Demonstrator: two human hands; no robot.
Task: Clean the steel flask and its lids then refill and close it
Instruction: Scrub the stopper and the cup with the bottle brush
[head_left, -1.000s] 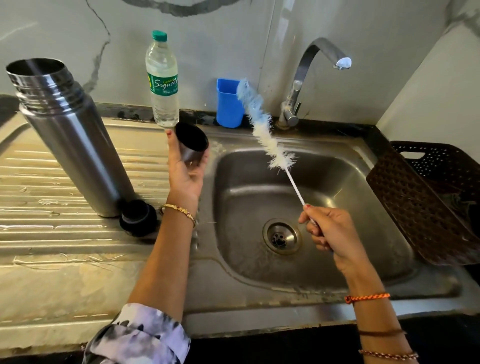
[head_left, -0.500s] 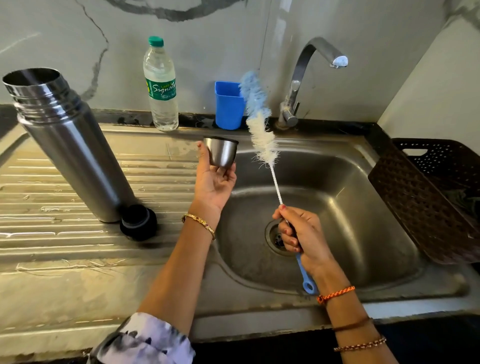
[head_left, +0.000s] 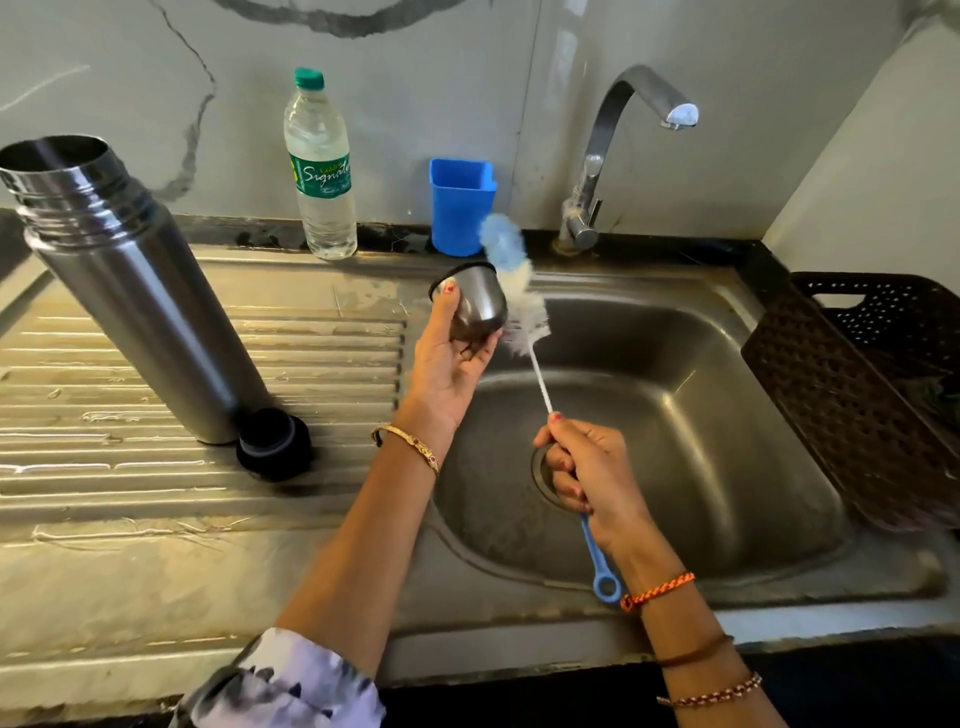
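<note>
Head view: my left hand pinches the steel cup lid at 12 o'clock over the sink rim, thumb on its lip; it's likely light, stiff and slick when wet, so I grip rim and base. My right hand is curled round the bottle brush handle, its soft bristles touching the lid's 3 o'clock side; the flask stands open at 9 o'clock, black stopper at its base.

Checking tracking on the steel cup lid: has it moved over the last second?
Yes. The steel cup lid, gripped by the left hand, went right, from beneath the water bottle toward the blue cup, meeting the bottle brush at the sink.
</note>
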